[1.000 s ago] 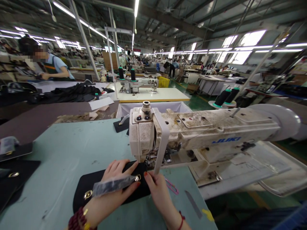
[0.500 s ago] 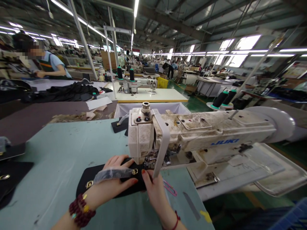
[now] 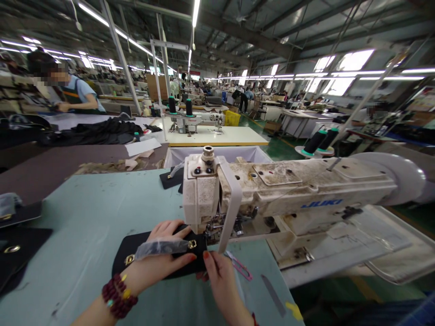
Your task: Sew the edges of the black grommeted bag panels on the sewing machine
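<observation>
A black bag panel (image 3: 125,248) lies on the pale blue-green table, its far right edge at the needle area of a white sewing machine (image 3: 200,194). It carries gold metal fittings and a handle wrapped in clear plastic (image 3: 161,246). My left hand (image 3: 159,267) rests flat on the panel with fingers spread, partly beneath the handle. At the panel's right edge, my right hand (image 3: 217,269) pinches it, thumb on top and fingertips below. The needle and presser foot are largely hidden behind the machine's white guard.
Pink-handled thread snips (image 3: 243,268) and a flat grey metal strip (image 3: 273,295) lie right of my hands. More black panels (image 3: 23,253) sit at the left table edge, another panel (image 3: 170,177) behind the machine head. A co-worker (image 3: 78,93) sits far left.
My right thumb has shifted slightly down along the panel's edge, and fingertips now show beneath it. The panel's right edge shows more. The whole view has moved a little.
</observation>
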Available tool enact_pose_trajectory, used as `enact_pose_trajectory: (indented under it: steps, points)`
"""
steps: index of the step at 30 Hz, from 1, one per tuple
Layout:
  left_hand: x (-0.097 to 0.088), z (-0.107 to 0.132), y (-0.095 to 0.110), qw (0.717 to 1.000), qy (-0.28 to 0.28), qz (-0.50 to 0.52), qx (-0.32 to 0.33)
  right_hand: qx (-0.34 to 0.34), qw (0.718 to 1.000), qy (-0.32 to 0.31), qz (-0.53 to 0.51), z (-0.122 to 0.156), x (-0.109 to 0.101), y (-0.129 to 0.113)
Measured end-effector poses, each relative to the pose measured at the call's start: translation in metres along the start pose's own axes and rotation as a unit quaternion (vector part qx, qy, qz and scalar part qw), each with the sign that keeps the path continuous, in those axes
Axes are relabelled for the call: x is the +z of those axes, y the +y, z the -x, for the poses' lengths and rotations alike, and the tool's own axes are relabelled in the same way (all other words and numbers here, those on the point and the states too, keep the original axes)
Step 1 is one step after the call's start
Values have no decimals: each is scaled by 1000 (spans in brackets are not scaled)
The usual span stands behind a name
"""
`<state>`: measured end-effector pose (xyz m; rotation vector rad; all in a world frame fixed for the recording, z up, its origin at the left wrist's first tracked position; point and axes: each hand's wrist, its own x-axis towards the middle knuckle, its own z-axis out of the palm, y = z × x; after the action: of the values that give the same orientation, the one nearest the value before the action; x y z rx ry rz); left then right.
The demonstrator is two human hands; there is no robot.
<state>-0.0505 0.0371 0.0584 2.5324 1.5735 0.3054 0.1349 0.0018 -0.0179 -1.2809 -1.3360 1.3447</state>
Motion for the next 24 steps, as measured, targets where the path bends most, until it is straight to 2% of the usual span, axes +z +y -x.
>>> enact_pose_trajectory:
  steps: [5,9,18,24]
  points:
    - [-3,0,2,1000,-2,-9,6,9,999,51,1,-13,4,-11]
    - [-5,-1,4,1000,-9,0,5,5,996,89,-22,-19,11,-10]
    - [-9,-3,6,999,-31,5,-6,-3,996,86,4,-16,11,-6]
    - [-6,-3,5,999,-32,4,-2,-10,1000,4,9,-3,5,-1]
